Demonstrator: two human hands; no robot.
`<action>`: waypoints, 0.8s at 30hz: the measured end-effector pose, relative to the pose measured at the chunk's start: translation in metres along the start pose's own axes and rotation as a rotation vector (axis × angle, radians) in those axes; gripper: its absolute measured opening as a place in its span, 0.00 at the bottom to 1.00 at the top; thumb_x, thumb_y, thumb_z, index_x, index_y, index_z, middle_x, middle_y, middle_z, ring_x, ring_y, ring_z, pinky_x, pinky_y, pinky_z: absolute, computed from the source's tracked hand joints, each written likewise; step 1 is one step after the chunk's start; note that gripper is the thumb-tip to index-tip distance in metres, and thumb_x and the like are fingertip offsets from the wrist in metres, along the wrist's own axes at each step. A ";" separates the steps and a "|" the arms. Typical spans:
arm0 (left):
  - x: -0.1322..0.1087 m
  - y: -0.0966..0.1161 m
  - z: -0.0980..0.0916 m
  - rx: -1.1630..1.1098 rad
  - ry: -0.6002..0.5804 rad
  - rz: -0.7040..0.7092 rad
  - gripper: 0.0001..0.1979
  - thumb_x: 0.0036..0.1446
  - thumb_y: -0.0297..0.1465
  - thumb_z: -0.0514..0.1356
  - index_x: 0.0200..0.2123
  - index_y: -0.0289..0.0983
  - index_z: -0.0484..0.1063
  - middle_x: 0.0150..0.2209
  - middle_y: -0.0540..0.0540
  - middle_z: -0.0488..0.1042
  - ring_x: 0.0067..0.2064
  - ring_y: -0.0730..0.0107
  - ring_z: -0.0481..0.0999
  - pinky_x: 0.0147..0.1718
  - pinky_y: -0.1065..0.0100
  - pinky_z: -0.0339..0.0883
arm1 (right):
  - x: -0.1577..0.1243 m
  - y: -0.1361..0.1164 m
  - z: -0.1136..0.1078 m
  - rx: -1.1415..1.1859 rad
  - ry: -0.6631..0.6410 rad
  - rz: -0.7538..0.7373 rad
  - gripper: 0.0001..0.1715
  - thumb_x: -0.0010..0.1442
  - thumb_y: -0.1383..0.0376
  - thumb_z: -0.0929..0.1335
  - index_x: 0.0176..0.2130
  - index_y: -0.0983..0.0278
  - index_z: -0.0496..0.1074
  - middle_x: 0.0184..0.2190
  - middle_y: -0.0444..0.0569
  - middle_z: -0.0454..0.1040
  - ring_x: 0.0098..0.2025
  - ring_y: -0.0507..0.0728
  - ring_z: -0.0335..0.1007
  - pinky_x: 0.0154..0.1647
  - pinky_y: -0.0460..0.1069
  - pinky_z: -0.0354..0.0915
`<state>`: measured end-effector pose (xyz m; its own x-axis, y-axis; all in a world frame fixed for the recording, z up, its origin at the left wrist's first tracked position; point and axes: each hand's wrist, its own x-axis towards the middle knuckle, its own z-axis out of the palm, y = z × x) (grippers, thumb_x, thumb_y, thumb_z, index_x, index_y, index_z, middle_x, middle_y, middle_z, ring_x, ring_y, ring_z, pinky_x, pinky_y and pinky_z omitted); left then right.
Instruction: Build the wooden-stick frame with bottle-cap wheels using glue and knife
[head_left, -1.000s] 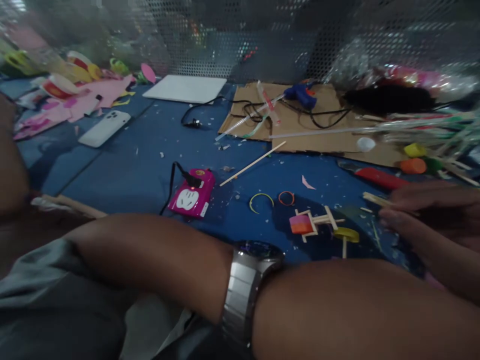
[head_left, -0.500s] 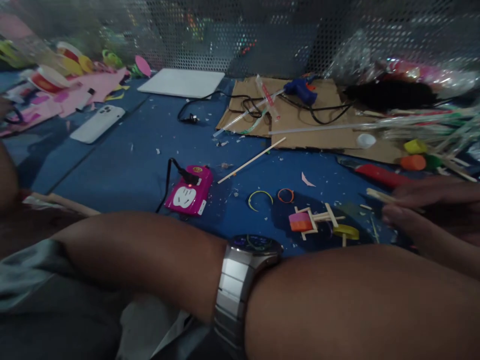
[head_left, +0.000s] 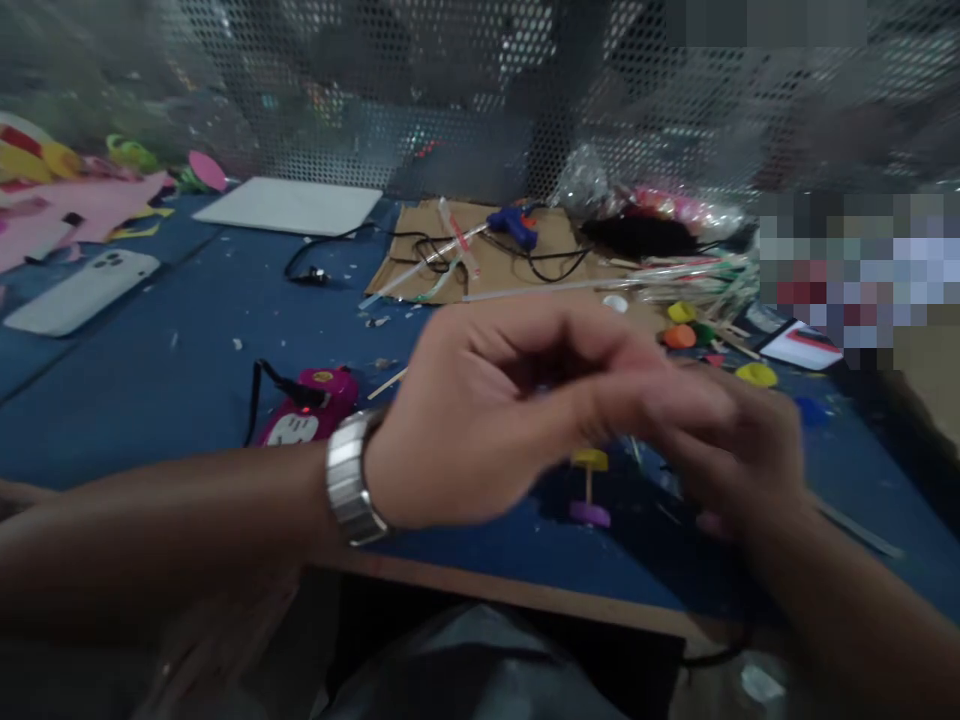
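In the middle of the head view, my left hand, with a metal watch on its wrist, is closed with thumb and finger together. Its fingertips meet the fingers of my right hand, which are bent, pressed together and smeared by motion. Whatever lies between the fingertips is hidden. Below them, on the blue table, a yellow cap and a purple cap are joined by a short wooden stick. My left hand covers part of the table behind it.
A pink power adapter with a plug in it sits left of my hand. Behind lie cardboard, a blue glue gun and a white flat board. A phone rests at left; loose caps and a stick bundle are right.
The view has shifted right and my left forearm has drawn back, bringing the watch-side hand into sight. The short wooden stick seen in fingers at the right is now hidden. Both hands now meet.
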<state>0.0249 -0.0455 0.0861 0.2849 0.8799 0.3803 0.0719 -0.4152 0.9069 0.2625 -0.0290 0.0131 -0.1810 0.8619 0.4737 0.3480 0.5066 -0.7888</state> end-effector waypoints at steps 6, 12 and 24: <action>0.006 -0.041 -0.018 -0.122 0.133 -0.034 0.16 0.65 0.45 0.74 0.35 0.39 0.83 0.35 0.47 0.85 0.34 0.72 0.80 0.34 0.71 0.76 | 0.000 0.002 0.003 0.084 -0.047 -0.010 0.06 0.65 0.69 0.78 0.36 0.59 0.80 0.32 0.45 0.83 0.32 0.53 0.80 0.33 0.45 0.75; -0.010 -0.060 -0.022 -0.078 0.113 -0.127 0.09 0.69 0.40 0.72 0.42 0.40 0.87 0.41 0.44 0.87 0.39 0.71 0.81 0.37 0.73 0.76 | 0.000 0.005 0.004 0.047 -0.049 -0.004 0.05 0.66 0.68 0.77 0.38 0.58 0.81 0.34 0.45 0.83 0.33 0.52 0.79 0.32 0.44 0.73; -0.026 -0.052 -0.012 -0.217 0.013 -0.202 0.25 0.73 0.43 0.67 0.24 0.37 0.70 0.25 0.51 0.73 0.29 0.75 0.72 0.31 0.71 0.69 | 0.000 -0.001 0.001 0.055 -0.090 -0.101 0.10 0.64 0.73 0.78 0.40 0.57 0.81 0.35 0.43 0.83 0.36 0.52 0.80 0.36 0.46 0.75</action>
<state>0.0021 -0.0439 0.0319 0.2733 0.9431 0.1894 -0.0803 -0.1738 0.9815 0.2608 -0.0294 0.0136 -0.2952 0.8036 0.5168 0.2730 0.5892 -0.7604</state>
